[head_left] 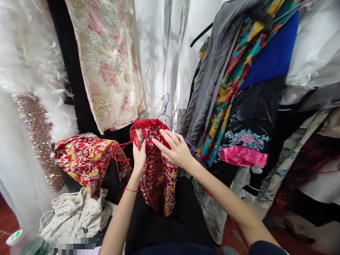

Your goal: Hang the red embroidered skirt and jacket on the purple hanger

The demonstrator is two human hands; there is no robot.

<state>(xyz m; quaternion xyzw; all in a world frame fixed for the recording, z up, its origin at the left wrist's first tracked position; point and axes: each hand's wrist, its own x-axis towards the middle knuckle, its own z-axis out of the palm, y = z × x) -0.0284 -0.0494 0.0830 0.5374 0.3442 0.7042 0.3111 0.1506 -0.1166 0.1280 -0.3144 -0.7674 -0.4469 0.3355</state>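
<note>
Over the person's lap (159,232), I see a red patterned garment (156,170) draped downward, its top edge pinched by the left hand (139,154); the right hand (175,148) lies against it, fingers spread, near a purple hanger (165,113).

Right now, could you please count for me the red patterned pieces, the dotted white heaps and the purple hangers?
Red patterned pieces: 2 (whether the red cord joins them is unclear)
Dotted white heap: 1
Purple hanger: 1
Total: 4
</note>
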